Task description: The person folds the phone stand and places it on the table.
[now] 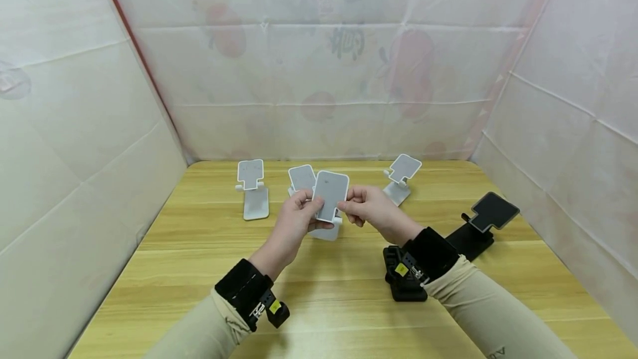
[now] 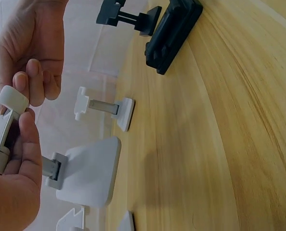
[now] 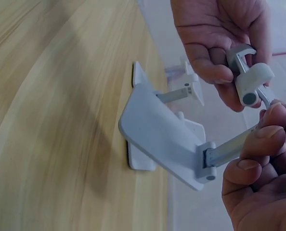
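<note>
A white plastic phone stand (image 1: 330, 195), with a smooth rounded plate and hinged stem, is held above mid-bench. The left hand (image 1: 298, 219) and right hand (image 1: 370, 208) each pinch its plate edges. Three more white stands (image 1: 253, 190) sit toward the far edge; a black stand (image 1: 485, 218) sits near the right edge of the wood-grain bench (image 1: 199, 270).

Large printed characters show faintly through the translucent back sheet (image 1: 319, 43), well beyond both hands, dark at the top centre and again lower down, but they appear mirrored and too blurred to read. Pale lettering on the right sleeve (image 1: 498, 352), below the wrist, is cut off by the frame edge and illegible.
</note>
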Demonstrator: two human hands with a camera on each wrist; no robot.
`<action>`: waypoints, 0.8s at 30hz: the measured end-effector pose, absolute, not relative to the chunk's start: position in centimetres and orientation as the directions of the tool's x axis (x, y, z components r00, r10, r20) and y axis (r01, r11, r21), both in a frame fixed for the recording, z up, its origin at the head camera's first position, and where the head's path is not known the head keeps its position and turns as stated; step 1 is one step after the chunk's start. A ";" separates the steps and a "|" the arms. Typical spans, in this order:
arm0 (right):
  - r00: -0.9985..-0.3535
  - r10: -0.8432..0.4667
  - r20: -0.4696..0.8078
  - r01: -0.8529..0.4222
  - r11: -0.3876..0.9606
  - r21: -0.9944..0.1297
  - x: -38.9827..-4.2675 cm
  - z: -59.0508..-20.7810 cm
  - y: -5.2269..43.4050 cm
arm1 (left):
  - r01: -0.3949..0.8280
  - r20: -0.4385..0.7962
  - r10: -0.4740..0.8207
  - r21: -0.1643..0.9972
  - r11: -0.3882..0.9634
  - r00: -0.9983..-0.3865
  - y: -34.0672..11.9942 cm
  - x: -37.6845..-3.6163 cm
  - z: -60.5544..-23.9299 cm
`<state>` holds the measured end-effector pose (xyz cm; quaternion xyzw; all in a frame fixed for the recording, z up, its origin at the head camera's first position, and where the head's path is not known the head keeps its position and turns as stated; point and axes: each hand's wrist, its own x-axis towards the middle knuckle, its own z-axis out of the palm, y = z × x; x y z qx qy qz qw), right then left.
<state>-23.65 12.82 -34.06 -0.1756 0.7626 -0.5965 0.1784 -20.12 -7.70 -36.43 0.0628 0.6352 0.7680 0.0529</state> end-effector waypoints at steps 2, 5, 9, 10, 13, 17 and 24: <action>-0.873 -0.484 -0.061 -0.053 0.218 -0.975 -23.7 -34.1 12.9 | -0.008 0.027 0.175 0.980 -0.196 -0.984 -7.7 -20.1 -36.5; -0.873 -0.483 -0.060 -0.047 0.208 -0.977 -23.7 -34.2 12.9 | -0.012 0.031 0.201 0.978 -0.208 -0.979 -7.7 -20.2 -36.7; -0.879 -0.473 -0.060 -0.044 0.205 -0.978 -23.8 -34.2 12.9 | -0.017 0.035 0.230 0.975 -0.220 -0.973 -7.8 -20.2 -37.0; -0.880 -0.471 -0.059 -0.045 0.206 -0.978 -23.8 -34.3 12.9 | -0.019 0.034 0.235 0.975 -0.221 -0.971 -7.9 -20.2 -37.1; -0.883 -0.466 -0.058 -0.046 0.209 -0.977 -23.8 -34.4 12.9 | -0.025 0.029 0.241 0.975 -0.219 -0.970 -8.1 -20.2 -37.4; -0.886 -0.460 -0.054 -0.050 0.210 -0.976 -23.8 -34.4 13.1 | -0.044 -0.008 0.195 0.983 -0.181 -0.981 -8.8 -20.3 -37.9; -0.902 -0.430 -0.050 -0.041 0.199 -0.979 -23.9 -34.1 13.4 | -0.121 -0.121 0.064 0.993 0.004 -0.991 -10.1 -20.7 -39.4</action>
